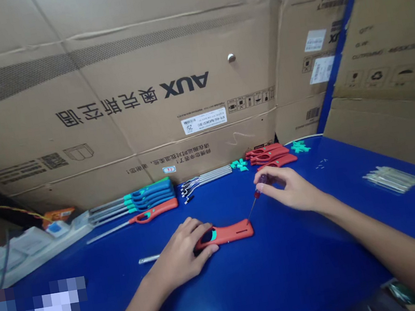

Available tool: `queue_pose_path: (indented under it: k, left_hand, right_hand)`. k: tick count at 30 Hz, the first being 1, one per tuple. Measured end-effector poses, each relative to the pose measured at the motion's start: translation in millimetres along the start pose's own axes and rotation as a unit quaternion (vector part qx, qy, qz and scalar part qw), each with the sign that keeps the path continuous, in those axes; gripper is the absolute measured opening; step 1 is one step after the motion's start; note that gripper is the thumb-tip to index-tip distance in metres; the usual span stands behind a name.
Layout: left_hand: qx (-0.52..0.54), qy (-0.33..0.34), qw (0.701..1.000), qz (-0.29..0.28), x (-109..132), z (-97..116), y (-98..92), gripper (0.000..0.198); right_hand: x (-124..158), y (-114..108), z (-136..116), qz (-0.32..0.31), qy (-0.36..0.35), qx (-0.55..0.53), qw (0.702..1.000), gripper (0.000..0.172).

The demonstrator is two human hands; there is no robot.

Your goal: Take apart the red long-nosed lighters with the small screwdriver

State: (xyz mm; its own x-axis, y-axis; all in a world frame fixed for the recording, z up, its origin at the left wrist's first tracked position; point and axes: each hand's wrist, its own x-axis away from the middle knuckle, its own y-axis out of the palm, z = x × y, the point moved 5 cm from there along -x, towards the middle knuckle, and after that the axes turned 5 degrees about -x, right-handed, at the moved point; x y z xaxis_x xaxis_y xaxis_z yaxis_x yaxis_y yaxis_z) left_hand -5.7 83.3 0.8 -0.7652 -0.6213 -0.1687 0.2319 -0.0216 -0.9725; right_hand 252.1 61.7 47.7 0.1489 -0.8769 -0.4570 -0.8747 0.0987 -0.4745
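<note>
A red lighter (232,232) with a teal trigger lies on the blue table, its metal tube pointing left. My left hand (185,249) is closed around its trigger end, thumb and fingers on either side. My right hand (289,188) grips a screwdriver (263,180) with a dark red handle. The thin shaft slants down and left, its tip at the right end of the red body. Whether the tip sits in a hole is too small to tell.
Behind my hands lie blue and red lighters (151,196), metal tubes with wires (211,176), red shells (270,155) and teal parts (299,146). A clear bag of sticks (392,178) is at right. A power strip (41,250) stands left; cardboard (119,69) walls the back.
</note>
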Motion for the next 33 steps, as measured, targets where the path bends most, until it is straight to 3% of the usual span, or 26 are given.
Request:
queue_pose_path:
  k: [7, 22, 30, 33]
  left_hand:
    - [0.004, -0.004, 1.0, 0.002, -0.8, 1.0, -0.8, 0.033]
    - [-0.005, -0.004, 1.0, -0.008, -0.1, 0.7, 0.5, 0.035]
    - [0.009, 0.002, 1.0, 0.008, -0.5, 1.8, -0.9, 0.034]
    - [0.012, 0.001, 1.0, 0.003, -1.0, 2.4, -1.1, 0.035]
  right_hand:
    - [3.5, 5.8, -8.4, -0.052, -0.013, -0.016, 0.998, 0.013]
    - [0.6, 1.2, 1.3, 0.024, 0.006, -0.073, 0.997, 0.016]
    - [4.0, 7.6, 3.5, -0.009, 0.016, -0.049, 0.999, 0.015]
    - [4.4, 10.7, -2.1, -0.015, 0.004, -0.066, 0.998, 0.024]
